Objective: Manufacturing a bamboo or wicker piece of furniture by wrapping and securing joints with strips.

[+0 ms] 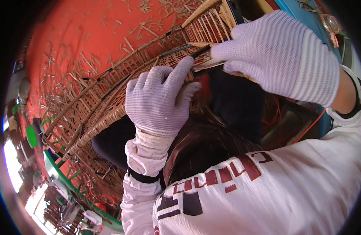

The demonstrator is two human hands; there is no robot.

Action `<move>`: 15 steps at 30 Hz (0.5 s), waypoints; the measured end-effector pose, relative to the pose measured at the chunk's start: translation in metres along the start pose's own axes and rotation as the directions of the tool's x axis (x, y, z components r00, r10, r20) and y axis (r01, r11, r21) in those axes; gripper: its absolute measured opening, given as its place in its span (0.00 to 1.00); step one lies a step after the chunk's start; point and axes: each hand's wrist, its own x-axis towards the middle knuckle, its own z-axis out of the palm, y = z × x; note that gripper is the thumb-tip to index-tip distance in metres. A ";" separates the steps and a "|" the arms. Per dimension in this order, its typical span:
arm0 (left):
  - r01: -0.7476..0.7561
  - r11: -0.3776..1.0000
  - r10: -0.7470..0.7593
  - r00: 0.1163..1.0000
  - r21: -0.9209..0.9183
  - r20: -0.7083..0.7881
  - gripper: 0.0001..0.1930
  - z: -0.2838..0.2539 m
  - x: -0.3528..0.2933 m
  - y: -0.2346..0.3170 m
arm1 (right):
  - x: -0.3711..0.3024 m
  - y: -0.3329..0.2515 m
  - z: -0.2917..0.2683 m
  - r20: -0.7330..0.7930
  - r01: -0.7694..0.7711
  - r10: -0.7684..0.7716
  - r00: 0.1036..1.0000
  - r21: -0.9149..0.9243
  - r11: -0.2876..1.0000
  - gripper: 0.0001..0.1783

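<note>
one wicker frame (110,94) lies across the middle, its woven band running from lower left up to upper right. two gloved hands work at its upper end. the left hand (159,98) is curled narrow on the woven band, fingers bent over the edge and thumb pressed against it. the right hand (280,55), just right of the frame's upper end, is closed on one dark tool (204,64) whose tip lies on the weave beside the left fingers. many cut cane scraps (71,66) lie scattered on the red floor (82,27) above and left of the frame.
</note>
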 end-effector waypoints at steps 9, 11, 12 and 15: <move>0.035 0.998 -0.030 0.997 0.058 -0.076 0.17 -0.006 0.025 -0.012 | -0.013 -0.002 -0.040 -0.349 -0.361 0.381 0.856 0.124 0.924 0.13; 0.010 0.998 -0.007 0.998 0.068 -0.057 0.17 -0.008 0.025 -0.012 | -0.030 0.025 -0.024 -0.484 -0.207 0.440 0.756 0.461 0.863 0.16; 0.019 0.993 -0.015 0.999 0.112 -0.036 0.17 -0.013 0.021 -0.015 | -0.040 0.029 -0.004 -0.560 -0.330 0.528 0.639 0.419 0.845 0.16; -0.048 0.991 0.057 0.996 0.127 -0.064 0.17 -0.013 0.035 -0.017 | -0.100 0.122 0.084 -0.452 -0.338 0.733 0.508 0.678 0.652 0.16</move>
